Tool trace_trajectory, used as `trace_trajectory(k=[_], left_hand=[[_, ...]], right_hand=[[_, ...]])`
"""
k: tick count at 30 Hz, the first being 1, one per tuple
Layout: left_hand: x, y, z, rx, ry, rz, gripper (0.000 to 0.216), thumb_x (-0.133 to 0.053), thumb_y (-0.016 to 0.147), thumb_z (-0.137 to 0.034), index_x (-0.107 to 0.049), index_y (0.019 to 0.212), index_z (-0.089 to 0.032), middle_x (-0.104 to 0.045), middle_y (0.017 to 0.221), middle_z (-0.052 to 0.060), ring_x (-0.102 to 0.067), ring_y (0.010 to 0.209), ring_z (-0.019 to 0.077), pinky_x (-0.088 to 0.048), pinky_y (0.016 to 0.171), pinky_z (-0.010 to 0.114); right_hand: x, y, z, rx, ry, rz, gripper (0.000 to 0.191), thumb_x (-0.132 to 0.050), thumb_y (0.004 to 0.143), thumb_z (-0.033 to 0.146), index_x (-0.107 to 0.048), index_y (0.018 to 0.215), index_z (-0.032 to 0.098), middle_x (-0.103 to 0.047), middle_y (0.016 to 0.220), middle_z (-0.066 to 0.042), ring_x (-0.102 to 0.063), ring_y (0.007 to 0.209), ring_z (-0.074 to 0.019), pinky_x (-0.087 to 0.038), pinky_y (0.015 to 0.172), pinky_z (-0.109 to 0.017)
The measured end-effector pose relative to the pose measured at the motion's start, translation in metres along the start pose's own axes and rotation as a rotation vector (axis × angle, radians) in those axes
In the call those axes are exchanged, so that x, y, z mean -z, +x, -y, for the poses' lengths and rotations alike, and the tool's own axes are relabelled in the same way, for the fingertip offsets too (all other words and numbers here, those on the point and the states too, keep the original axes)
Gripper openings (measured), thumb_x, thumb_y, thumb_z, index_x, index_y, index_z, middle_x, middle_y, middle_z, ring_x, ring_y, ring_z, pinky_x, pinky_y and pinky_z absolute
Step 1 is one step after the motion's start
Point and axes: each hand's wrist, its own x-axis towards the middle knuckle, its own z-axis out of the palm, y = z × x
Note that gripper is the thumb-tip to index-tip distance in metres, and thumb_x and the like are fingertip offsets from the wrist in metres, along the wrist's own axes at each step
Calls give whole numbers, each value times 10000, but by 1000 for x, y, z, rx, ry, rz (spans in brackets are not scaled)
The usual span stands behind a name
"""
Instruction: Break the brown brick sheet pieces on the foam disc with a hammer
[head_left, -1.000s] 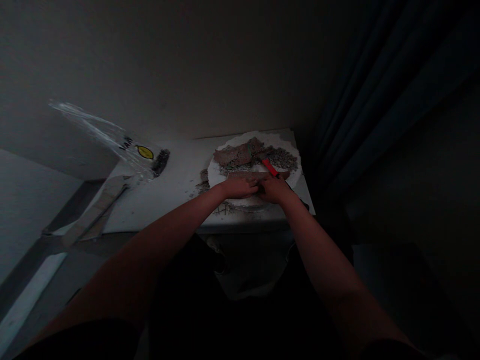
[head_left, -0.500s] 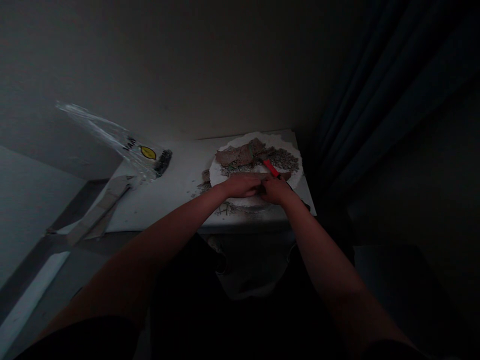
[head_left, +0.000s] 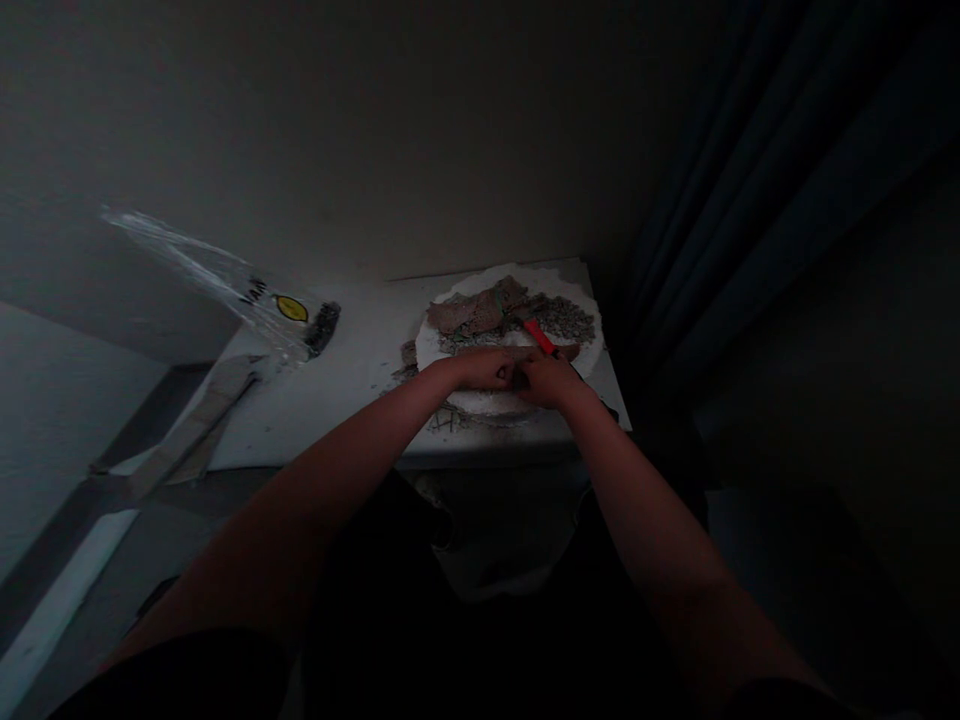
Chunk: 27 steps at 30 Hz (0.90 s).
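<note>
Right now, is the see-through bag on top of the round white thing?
No, the bag is on the table, to the left of the round white thing, with a gap between them.

Before us stands a pale, smooth surface, its far edge near a wall; we take its middle as the clock's centre, with twelve at the far side. Toward three o'clock we see a round white base with a ragged rim, covering much of that end. A brown scrap lies just beside its nine o'clock rim, and loose crumbs scatter around seven. Toward ten on the surface, we find a clear plastic bag with a yellow label, and at eight, cardboard strips overhanging the near edge.
</note>
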Motion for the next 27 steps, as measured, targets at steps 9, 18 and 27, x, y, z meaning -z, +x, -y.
trace_trajectory(k=[9, 18, 27], left_hand=[[0, 23, 10, 32, -51, 178, 194, -595, 751, -277, -723, 851, -170, -634, 625, 14, -509, 586, 143, -401, 602, 272], [10, 31, 0, -123, 128, 246, 376, -531, 771, -210, -737, 1085, -189, -750, 807, 16, -614, 723, 155, -482, 676, 241], [12, 34, -2, -118, 70, 278, 466, -523, 762, -206, -700, 1193, -204, -762, 967, 21, -653, 848, 172, -499, 740, 253]], right_hand=[[0, 0, 0, -31, 30, 20, 437, -631, 892, 340, -668, 1287, 155, -571, 1401, -195, -544, 1273, -358, -354, 1097, -556], [4, -3, 2, -29, 53, 35, 523, -613, 898, 320, -590, 1401, 178, -534, 1452, -193, -474, 1354, -351, -342, 1111, -559], [6, -4, 2, -14, 38, 22, 500, -623, 885, 316, -622, 1366, 181, -562, 1420, -196, -514, 1302, -361, -364, 1090, -553]])
